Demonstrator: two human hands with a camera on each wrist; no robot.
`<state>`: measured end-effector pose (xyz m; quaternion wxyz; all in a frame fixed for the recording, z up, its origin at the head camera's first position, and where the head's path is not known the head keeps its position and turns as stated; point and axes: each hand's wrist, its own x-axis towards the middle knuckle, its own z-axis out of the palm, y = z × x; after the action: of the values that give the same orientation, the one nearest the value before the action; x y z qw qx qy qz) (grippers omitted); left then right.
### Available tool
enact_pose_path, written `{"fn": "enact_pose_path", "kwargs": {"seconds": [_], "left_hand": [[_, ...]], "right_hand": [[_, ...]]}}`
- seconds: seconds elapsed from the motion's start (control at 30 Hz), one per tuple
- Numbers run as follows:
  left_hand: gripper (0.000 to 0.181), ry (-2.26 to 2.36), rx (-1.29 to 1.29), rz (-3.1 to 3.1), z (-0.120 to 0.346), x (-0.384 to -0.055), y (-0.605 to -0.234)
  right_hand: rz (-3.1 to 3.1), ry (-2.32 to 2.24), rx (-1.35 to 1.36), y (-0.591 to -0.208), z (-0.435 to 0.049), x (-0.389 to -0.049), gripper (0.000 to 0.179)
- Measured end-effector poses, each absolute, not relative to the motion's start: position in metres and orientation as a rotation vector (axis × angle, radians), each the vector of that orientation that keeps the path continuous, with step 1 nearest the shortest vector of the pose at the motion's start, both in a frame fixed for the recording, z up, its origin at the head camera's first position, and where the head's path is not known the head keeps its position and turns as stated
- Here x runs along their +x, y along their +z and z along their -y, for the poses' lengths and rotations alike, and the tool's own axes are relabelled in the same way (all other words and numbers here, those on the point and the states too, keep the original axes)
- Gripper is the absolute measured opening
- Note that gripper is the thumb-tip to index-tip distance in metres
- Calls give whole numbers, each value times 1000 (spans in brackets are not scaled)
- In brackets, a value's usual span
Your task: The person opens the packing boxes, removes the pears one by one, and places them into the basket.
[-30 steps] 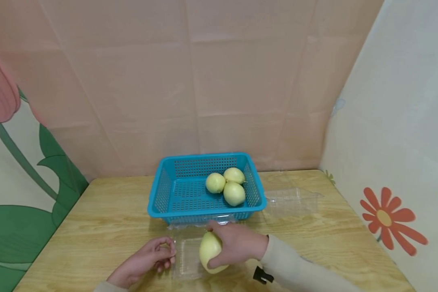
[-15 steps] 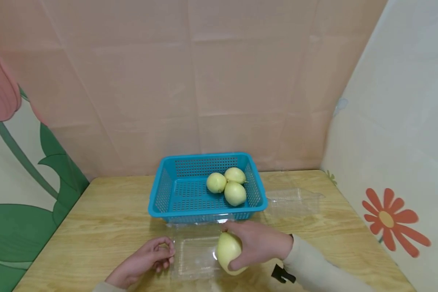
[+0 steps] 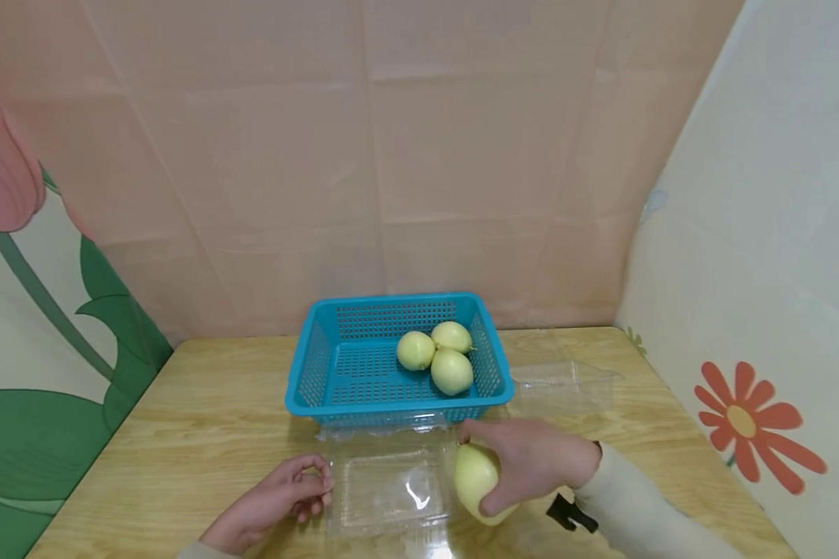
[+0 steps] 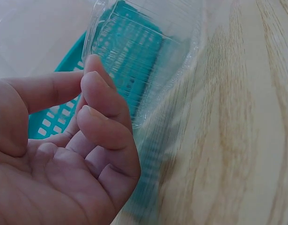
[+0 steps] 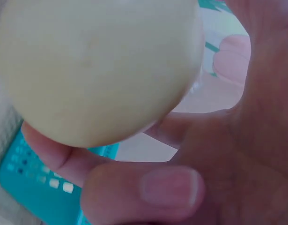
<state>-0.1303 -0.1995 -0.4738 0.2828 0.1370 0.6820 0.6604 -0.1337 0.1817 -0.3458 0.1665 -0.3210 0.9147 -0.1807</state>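
My right hand (image 3: 531,462) grips a small, smooth, pale yellow-green melon (image 3: 477,477), thumb on the near side and fingers on the far side. The melon is just right of a clear plastic clamshell container (image 3: 391,489) lying unfolded on the table. In the right wrist view the melon (image 5: 97,65) fills much of the picture. My left hand (image 3: 283,497) is at the container's left edge. The left wrist view shows its thumb and fingertips pinching the clear plastic rim, other fingers curled.
Behind the container stands a blue perforated basket (image 3: 311,357). Three pale melons (image 3: 451,371) lie together in its right half. Another clear plastic container (image 3: 566,387) is on the wooden table (image 3: 217,404), right of the basket. A pink cloth backdrop (image 3: 287,155) rises behind.
My right hand has carried the melon rightward, from over the container to beyond its right side. My left hand has stayed at the container's left edge. The basket's melons look unchanged.
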Motion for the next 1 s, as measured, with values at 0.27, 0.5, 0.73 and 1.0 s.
{"fn": "enact_pose_path", "kwargs": {"seconds": [0.27, 0.5, 0.73, 1.0], "left_hand": [[9, 1775, 377, -1819, 201, -128, -473], [11, 1775, 386, -1822, 201, -129, -474], [12, 1781, 388, -1833, 201, -129, -474], [11, 1792, 398, -1831, 200, -127, -473]], "right_hand": [[-2656, -512, -888, -338, -193, -140, 62], [-2717, -512, -856, -327, -197, -147, 65], [-2763, -565, -876, -320, -195, -161, 67], [-2761, -614, -855, -311, -189, -181, 67]]}}
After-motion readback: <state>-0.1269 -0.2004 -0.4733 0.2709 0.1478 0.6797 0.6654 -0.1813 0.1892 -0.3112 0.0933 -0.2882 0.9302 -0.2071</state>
